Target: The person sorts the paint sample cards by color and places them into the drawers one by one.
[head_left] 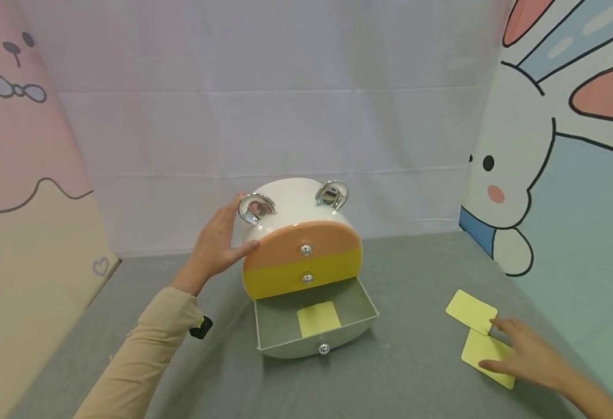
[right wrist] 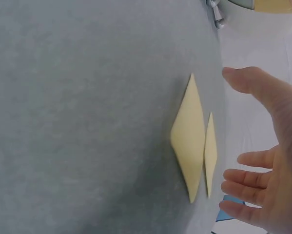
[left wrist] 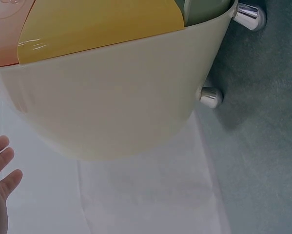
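Two cards: yellow cards [head_left: 471, 311] and [head_left: 486, 355] lie flat on the grey counter [head_left: 416, 372], corners overlapping, right of the drawer box [head_left: 301, 233].
Right hand [head_left: 528, 355]: relaxed fingers resting on the nearer card.
Left hand [head_left: 217, 241]: flat against the box's side.
Bottom drawer [head_left: 285, 334]: pulled toward the person, a third card [head_left: 318, 319] inside.

The left hand [head_left: 216, 244], at the end of a forearm sleeved in beige cloth, is held raised and forward with fingers straight and thumb spread, while the bare right hand [head_left: 526, 354] is laid low, palm down, its fingers extended and slightly spread.
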The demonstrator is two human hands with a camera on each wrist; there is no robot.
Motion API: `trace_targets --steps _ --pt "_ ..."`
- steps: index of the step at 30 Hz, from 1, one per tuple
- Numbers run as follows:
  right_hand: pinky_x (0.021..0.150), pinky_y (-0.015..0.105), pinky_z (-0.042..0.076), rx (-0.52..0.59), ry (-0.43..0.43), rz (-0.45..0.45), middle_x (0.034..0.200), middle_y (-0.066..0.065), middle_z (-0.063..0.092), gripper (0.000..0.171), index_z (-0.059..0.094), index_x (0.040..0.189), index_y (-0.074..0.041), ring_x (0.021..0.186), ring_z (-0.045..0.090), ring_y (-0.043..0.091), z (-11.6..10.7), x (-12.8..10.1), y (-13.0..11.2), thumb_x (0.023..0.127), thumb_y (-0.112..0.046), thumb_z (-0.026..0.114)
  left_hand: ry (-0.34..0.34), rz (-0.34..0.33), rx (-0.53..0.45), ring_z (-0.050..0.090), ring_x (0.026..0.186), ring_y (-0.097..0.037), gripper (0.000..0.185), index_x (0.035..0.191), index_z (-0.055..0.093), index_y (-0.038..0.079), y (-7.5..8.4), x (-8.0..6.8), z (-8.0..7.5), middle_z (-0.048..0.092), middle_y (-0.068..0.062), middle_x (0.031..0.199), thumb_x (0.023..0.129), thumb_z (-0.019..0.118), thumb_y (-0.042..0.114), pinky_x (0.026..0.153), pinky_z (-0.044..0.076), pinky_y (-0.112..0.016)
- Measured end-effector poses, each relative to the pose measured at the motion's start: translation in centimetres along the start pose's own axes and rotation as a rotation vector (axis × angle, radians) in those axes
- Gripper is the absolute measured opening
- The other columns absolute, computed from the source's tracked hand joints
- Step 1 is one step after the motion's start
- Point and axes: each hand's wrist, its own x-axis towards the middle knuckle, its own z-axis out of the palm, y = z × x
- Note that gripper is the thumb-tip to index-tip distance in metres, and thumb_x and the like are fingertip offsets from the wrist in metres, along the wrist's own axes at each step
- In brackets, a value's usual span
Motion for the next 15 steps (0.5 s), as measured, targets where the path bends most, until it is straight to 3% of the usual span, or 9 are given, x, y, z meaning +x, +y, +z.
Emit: trace_targets --steps 3,5,10,15 --pt "0.070 0.043 0.044 -0.043 0.075 -0.036 0.094 0.017 0.057 0.078 0.057 0.100 0.009 0.087 0.052 0.034 1.0 -0.9 0.6 0.049 -0.045 0.083 -0.002 0.001 -0.002 0.041 0.119 -0.034 0.090 0.146 0.016 0.013 0.0 -0.1 0.0 0.039 -0.016 0.138 0.080 0.048 0.065 0.094 0.036 -0.051" --pt "0.067 0.038 0.044 -0.065 0.078 -0.026 0.091 0.013 0.056 0.078 0.058 0.097 0.008 0.083 0.053 0.029 1.5 -1.5 0.8 0.048 -0.047 0.083 0.000 0.004 -0.002 0.041 0.119 -0.034 0.090 0.146 0.016 0.012 -0.1 -0.1 0.1 0.039 -0.016 0.138 0.080 0.047 0.065 0.094 0.036 -0.051" --pt "0.066 0.039 0.045 -0.074 -0.035 0.090 0.097 0.016 0.054 0.085 0.055 0.104 0.011 0.084 0.052 0.027 1.8 -2.5 0.6 0.054 -0.055 0.078 0.011 0.008 -0.008 0.040 0.120 -0.033 0.090 0.146 0.016 0.012 -0.1 -0.1 0.1 0.038 -0.015 0.139 0.080 0.048 0.065 0.095 0.036 -0.051" --pt "0.069 0.045 0.045 -0.042 -0.049 0.114 0.099 0.019 0.052 0.084 0.054 0.104 0.014 0.086 0.052 0.032 1.7 -2.7 1.0 0.056 -0.050 0.079 0.014 0.011 -0.011 0.041 0.119 -0.033 0.090 0.146 0.016 0.013 -0.1 0.0 0.1 0.039 -0.016 0.137 0.080 0.048 0.064 0.094 0.037 -0.051"
